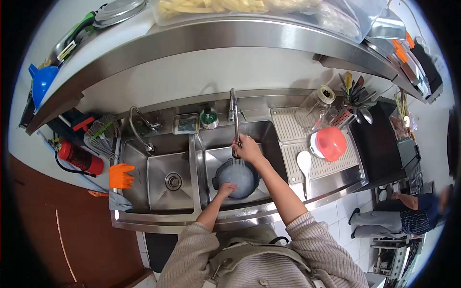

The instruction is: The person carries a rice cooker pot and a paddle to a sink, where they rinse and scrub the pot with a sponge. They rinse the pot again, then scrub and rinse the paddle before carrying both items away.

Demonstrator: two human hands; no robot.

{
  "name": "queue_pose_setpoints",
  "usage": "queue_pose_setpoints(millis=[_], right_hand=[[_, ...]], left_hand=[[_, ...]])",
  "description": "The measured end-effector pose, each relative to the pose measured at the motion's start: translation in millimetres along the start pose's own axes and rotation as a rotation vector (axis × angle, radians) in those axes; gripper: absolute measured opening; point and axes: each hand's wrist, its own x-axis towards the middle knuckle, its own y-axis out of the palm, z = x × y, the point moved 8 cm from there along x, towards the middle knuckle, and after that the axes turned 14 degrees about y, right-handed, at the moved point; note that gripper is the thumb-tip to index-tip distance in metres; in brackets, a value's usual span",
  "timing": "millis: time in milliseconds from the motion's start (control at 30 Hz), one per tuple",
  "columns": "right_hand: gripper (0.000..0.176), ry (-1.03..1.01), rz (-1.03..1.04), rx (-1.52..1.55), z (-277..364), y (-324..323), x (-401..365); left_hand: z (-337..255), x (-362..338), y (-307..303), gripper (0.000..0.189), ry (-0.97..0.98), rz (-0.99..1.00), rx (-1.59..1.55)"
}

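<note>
A dark grey round pot (pixel 244 180) with side handles sits in the right sink basin (pixel 270 144). At its near left rim, my left hand (pixel 227 189) is closed on the pot, with some fingers hidden. My right hand (pixel 248 149) grips the spray head (pixel 235 152) of the tall spring faucet (pixel 233 103) above the pot. Water sprays down from it into the pot.
Left of me is a second basin (pixel 168 192) with its own faucet (pixel 139 126). An orange glove (pixel 121 176) hangs on its edge. On the right drainboard (pixel 288 126) are a white ladle (pixel 304 165) and a red bowl (pixel 331 144). Another person (pixel 413 216) stands far right.
</note>
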Motion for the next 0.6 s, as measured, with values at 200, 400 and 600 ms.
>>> queue_pose_setpoints(millis=[200,400,600], right_hand=[[0.016,-0.077,-0.066,-0.061,-4,-5,4],[0.016,-0.064,-0.140,-0.120,-18,-6,15],[0.017,-0.039,-0.100,-0.105,-10,-13,6]], left_hand=[[21,2,-2,0.026,0.028,-0.076,0.102],[-18,-17,26,0.026,0.007,0.274,0.815],[-29,-21,32,0.032,-0.158,0.458,0.910]])
